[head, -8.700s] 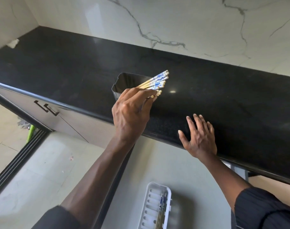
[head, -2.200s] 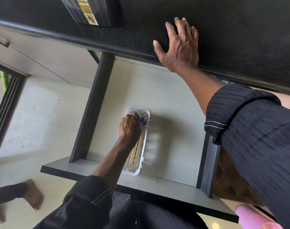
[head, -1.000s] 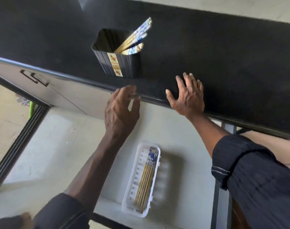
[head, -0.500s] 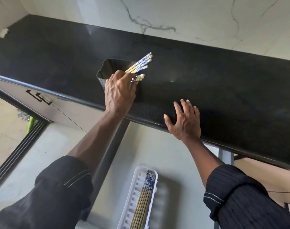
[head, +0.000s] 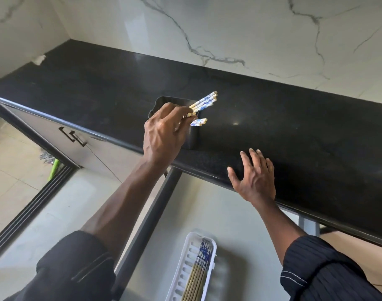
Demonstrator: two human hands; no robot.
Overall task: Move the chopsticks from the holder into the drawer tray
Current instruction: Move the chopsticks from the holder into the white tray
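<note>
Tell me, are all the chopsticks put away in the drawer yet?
Not yet. Several chopsticks already lie in the white tray in the open drawer. The left hand is pinching a few more at the black holder, where others remain. The right hand rests on the counter.

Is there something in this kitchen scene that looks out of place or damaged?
Nothing is spilled or broken. Only a pale scrap lies in the far left corner of the black counter, odd on the bare surface; what it is cannot be told.
</note>
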